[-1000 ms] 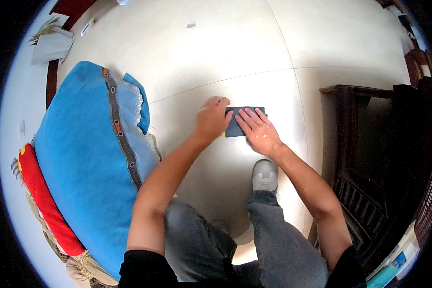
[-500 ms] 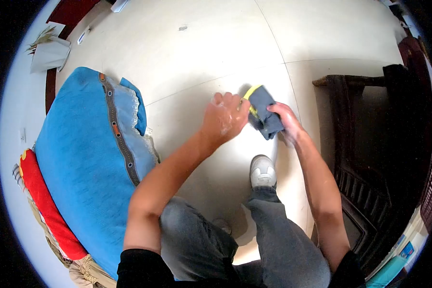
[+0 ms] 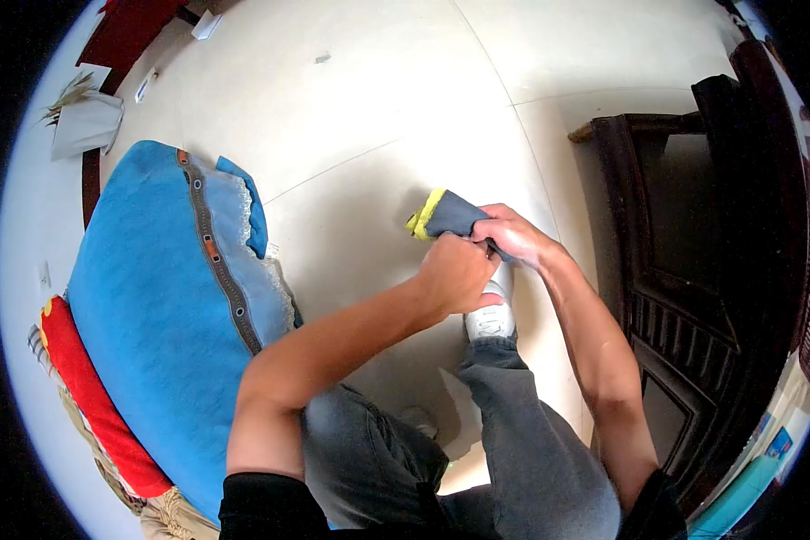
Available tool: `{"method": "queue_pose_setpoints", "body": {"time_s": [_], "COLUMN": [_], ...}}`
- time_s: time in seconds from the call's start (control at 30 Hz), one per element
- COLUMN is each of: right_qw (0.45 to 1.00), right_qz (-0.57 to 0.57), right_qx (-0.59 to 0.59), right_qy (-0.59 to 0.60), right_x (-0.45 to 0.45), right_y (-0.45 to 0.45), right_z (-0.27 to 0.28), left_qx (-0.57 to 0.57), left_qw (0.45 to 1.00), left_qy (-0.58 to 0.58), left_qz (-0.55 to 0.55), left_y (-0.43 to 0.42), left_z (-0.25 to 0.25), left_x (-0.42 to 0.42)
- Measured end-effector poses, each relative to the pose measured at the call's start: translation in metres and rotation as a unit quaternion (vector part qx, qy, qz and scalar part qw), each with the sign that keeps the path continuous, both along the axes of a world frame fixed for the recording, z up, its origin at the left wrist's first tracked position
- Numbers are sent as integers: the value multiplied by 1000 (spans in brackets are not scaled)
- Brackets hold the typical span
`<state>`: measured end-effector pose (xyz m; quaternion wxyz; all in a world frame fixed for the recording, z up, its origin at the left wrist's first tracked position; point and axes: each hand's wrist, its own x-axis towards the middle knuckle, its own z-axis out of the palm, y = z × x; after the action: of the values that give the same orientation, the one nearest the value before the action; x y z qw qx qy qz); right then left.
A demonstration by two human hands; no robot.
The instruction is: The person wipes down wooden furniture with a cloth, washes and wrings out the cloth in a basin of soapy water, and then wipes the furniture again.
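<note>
A folded dark grey cloth with a bright yellow edge (image 3: 455, 212) is held above the floor, its yellow end pointing left. My right hand (image 3: 516, 236) grips its right end, thumb on top. From below, my left hand (image 3: 459, 273) reaches the same end; its fingers are curled against the lower edge of the cloth, close to the right fingers. The exact grip of the left fingertips is partly hidden. Under the hands is a white shoe (image 3: 490, 321) on my foot.
A blue cushion-like bundle with a patterned band (image 3: 144, 297) stands at left, beside a red cloth (image 3: 94, 396). Dark wooden furniture (image 3: 621, 216) lines the right side. A white pot with a plant (image 3: 88, 124) stands at the far left on the pale tiled floor (image 3: 378, 81).
My left hand has moved down and right, from the yellow edge to the lower right end of the cloth. The cloth has turned, its yellow edge swinging left, while my right hand shifted slightly left.
</note>
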<state>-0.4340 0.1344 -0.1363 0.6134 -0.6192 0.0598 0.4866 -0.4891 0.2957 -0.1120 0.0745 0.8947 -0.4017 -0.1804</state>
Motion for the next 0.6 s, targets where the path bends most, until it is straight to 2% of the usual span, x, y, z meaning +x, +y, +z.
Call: {"method": "queue_pose_setpoints", "body": {"time_s": [0.03, 0.13, 0.2, 0.23, 0.27, 0.3, 0.37, 0.4, 0.5, 0.53, 0.57, 0.6], "right_qw": [1000, 999, 998, 995, 969, 917, 896, 884, 920, 939, 962, 978], "right_qz": [0, -19, -23, 0, 4, 6, 27, 38, 65, 79, 27, -26], "right_qx": [-8, -16, -26, -79, -68, -55, -38, -30, 78, 103, 103, 103], "right_qy": [-2, -37, -55, -69, -236, -395, -442, -465, -379, -320, -251, -180], "right_x": [-3, -18, -30, -36, -47, -58, -67, -69, -71, -73, -73, -74], "right_y": [3, 13, 26, 34, 41, 46, 54, 55, 46, 38, 28, 17], "right_z": [4, 6, 23, 39, 35, 31, 48, 58, 73, 73, 72, 71], "left_qx": [-2, 103, 103, 103, 10, 54, 141, 162, 211, 215, 210, 205], "left_qw": [1000, 977, 980, 981, 994, 994, 989, 984, 977, 969, 970, 971], "left_qy": [0, 183, 162, 151, -34, -34, -31, -56, -41, -122, -124, -125], "left_qz": [1, 19, 47, 62, 104, 83, 40, 45, 14, -5, 6, 16], "left_y": [2, -2, 11, 21, 35, 38, 37, 37, 34, 40, 43, 43], "left_z": [2, 18, -20, -53, -100, -80, -22, -28, -46, -51, -57, -43], "left_x": [0, 10, -1, -12, -31, -24, -5, -7, 11, 15, 16, 19]}}
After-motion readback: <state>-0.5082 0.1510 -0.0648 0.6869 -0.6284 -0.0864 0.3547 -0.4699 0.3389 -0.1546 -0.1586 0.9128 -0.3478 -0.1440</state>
